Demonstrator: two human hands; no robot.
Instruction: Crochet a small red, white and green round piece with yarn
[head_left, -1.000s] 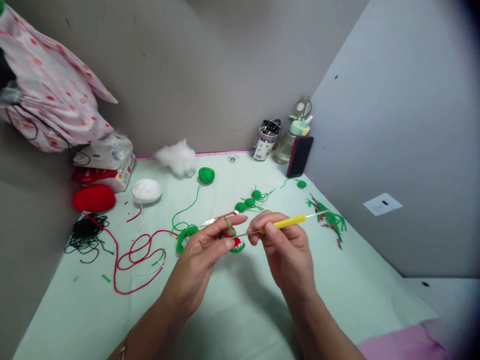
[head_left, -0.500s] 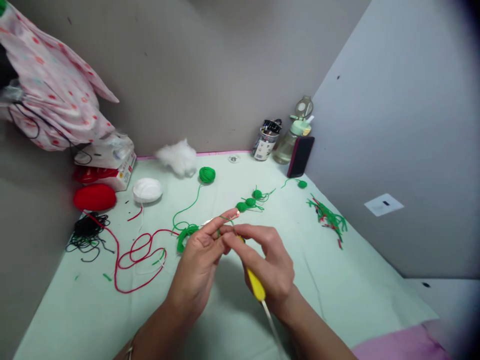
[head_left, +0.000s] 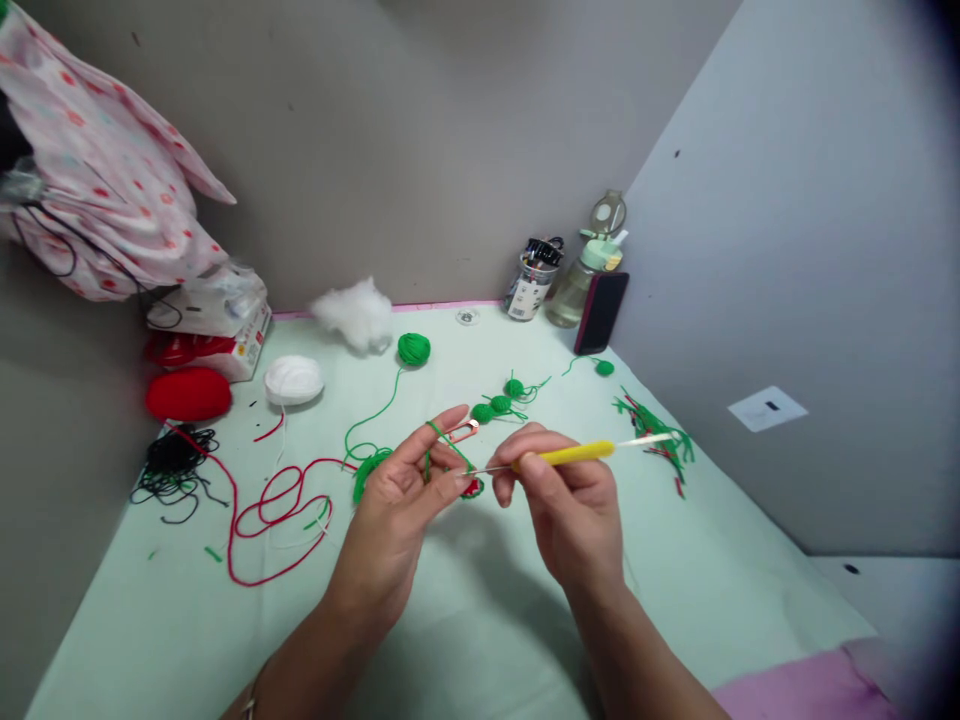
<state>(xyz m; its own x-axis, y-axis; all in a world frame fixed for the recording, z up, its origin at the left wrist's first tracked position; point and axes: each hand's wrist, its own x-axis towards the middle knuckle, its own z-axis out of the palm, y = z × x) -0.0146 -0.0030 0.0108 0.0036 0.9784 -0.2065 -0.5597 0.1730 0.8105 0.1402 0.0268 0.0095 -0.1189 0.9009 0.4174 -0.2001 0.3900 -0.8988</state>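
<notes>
My left hand pinches a small red and green crochet piece between thumb and fingers. Green yarn loops over its raised index finger and runs down to the piece. In my right hand is a crochet hook with a yellow handle, lying nearly level. The hook's thin metal shaft points left and meets the piece at my left thumb tip. Behind the fingers lies a small orange-pink object, partly hidden. A loose green yarn bundle sits just left of my left hand.
Beyond my hands are several small green crochet balls and a green yarn ball. Red and white yarn stand left, near black strands. White stuffing, a bottle and a phone line the back; yarn scraps lie right.
The crochet hook has swung from pointing steeply up to lying nearly level, its handle end now to the right. My right hand has moved right, slightly away from my left; the red and green piece now shows.
</notes>
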